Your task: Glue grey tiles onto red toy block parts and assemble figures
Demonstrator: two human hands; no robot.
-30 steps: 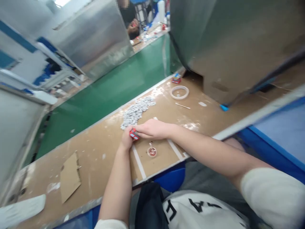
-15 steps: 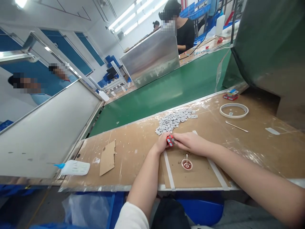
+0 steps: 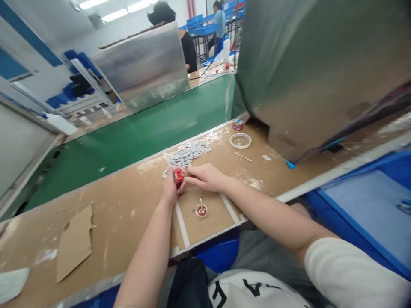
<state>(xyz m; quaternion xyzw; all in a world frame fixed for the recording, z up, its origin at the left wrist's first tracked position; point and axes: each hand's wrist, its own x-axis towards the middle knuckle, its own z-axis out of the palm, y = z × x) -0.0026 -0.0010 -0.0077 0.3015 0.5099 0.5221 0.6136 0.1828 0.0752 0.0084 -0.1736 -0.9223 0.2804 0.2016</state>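
My left hand (image 3: 170, 186) is closed around a small red toy (image 3: 178, 176) with dark parts, its kind too small to make out. Beside it, my right hand (image 3: 205, 177) has its fingers pinched together at the toy's right side; what lies between them is hidden. Just beyond both hands spreads a heap of small flat grey pieces (image 3: 186, 156). Nearer to me, a small round cup (image 3: 201, 210) of reddish liquid stands on a taped cardboard sheet (image 3: 212, 226), with a cotton swab (image 3: 201, 201) leaning in it.
Right of the heap lie a tape roll (image 3: 240, 141), another cotton swab (image 3: 243, 157) and a red and blue toy (image 3: 238, 125). A torn cardboard piece (image 3: 75, 244) lies left. Behind the bench runs a green conveyor belt (image 3: 144, 124); a metal panel (image 3: 305, 77) rises at right. Another person sits across.
My view has swung to the right, so the bench appears shifted left. The toy has turned in my left hand, showing a different red side. Both hands stay together at it.
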